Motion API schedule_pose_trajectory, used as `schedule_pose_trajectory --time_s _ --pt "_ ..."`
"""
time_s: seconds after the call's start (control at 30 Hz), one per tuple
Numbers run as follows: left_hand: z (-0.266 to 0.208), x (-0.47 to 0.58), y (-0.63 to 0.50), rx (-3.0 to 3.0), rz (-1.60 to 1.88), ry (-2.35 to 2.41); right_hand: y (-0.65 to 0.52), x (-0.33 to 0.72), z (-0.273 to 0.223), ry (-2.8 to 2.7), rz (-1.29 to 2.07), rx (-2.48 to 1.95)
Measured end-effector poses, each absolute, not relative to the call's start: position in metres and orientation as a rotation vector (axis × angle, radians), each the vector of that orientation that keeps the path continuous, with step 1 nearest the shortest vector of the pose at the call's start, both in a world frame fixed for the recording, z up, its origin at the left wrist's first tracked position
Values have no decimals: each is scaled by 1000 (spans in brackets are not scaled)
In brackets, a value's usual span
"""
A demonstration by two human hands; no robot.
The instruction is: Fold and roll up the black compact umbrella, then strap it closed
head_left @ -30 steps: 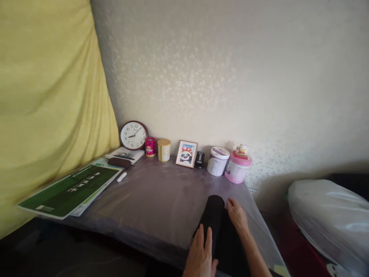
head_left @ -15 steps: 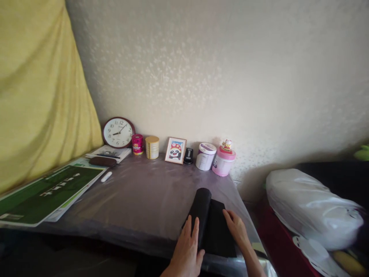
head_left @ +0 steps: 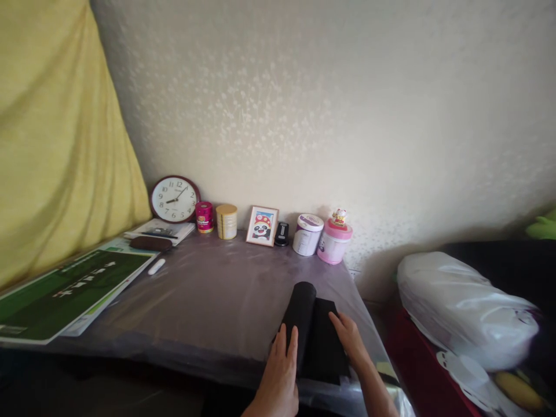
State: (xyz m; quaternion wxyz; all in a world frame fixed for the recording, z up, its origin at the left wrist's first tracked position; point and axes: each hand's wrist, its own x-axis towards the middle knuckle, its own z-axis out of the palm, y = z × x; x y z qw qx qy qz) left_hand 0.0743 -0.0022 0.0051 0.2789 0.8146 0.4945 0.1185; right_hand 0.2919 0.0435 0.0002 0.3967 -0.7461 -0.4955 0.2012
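Observation:
A black sheet point(head_left: 325, 347), partly wound into a thick roll point(head_left: 299, 310) on its left side, lies near the front right corner of the table. My left hand point(head_left: 278, 370) rests on the near left of the roll, its fingers stretched out and slightly spread. At the sheet's right edge, my right hand point(head_left: 350, 340) has its fingers curled against the border and appears to grip it; its thumb is hidden. The sheet's flat part stretches between my two hands.
Along the wall stand a clock point(head_left: 175, 200), a pink tin point(head_left: 204, 218), a yellow-lidded can point(head_left: 226, 222), a panda picture frame point(head_left: 262, 226), a black stapler-like object point(head_left: 282, 234) and two tubs point(head_left: 308, 236). Green booklets point(head_left: 73, 295) lie left. A white plastic bag point(head_left: 464, 307) sits right.
The view has shifted slightly, so everything sits a little further left. My left thumb has drawn in toward the fingers. The roll and sheet look much the same.

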Motion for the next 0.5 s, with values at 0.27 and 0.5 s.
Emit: schedule_pose_trajectory --time_s 0.27,0.5 --pt "6 76 -2 2132 306 1324 36 270 24 -1038 733 -1666" --pt "6 76 -1 2128 310 1327 44 260 30 -1080 634 -1655"
